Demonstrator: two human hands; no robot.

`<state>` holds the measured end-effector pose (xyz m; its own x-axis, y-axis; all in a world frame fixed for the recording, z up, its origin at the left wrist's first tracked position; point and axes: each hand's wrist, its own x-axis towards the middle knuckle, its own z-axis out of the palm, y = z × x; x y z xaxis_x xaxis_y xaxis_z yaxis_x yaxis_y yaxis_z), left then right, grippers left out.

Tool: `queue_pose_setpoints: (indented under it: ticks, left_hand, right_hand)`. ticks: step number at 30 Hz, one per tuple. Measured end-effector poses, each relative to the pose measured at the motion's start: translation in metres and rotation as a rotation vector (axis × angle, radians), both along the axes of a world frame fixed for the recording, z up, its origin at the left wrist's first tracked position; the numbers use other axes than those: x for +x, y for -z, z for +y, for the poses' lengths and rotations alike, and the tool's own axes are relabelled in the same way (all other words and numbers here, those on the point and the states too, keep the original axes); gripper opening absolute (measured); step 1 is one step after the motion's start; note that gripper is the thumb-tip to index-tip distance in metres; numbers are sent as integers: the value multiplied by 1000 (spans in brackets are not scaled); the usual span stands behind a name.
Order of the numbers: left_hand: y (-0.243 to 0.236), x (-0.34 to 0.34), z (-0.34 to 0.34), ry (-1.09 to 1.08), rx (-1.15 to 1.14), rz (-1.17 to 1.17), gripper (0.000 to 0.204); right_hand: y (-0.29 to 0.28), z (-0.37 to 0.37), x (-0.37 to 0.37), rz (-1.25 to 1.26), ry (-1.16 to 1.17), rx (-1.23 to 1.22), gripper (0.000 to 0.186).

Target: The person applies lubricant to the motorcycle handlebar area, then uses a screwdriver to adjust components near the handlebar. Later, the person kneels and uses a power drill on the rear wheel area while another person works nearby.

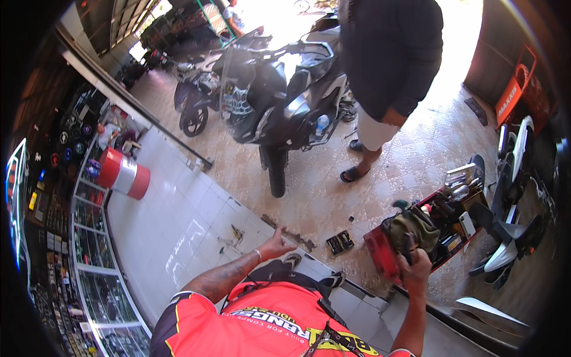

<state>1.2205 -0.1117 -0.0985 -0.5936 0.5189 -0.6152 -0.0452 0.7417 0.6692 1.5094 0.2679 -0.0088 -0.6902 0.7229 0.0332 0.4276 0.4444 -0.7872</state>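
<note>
My left hand (275,246) is held out in front of my body above the floor, its fingers apart and nothing in it. My right hand (416,266) is closed around a dark object (410,244), perhaps a tool; its kind does not show. That hand is over the near end of a long red toolbox (380,254). Inside the box, an olive-green cloth (419,227) lies just beyond my right hand among several tools and packages. On the floor between my hands sits a small black case (340,244) with sockets or bits in it.
A dark scooter (270,113) stands ahead, and a person in dark clothing (389,59) stands beside it. Motorcycle body panels (511,232) lean at the right, near an orange rack (516,95). At the left are glass display cases (98,288) and a red-and-white drum (124,172).
</note>
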Motion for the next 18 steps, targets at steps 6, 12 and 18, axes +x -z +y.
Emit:
queue_pose_setpoints:
  ticks: [6,12,18]
  left_hand:
    - [-54,-26,-28,-116,404,-273,78]
    - [-110,-78,-101,-260,1072,-495,62]
    - [-122,-177,-207,-563,1207,-376,38]
  right_hand:
    - [-50,-127,-146,-74,-472,-43,42]
    - [-81,-275,-295,26,-754,-50,42]
    - [-90,-400,-424,61,-841,-65,46]
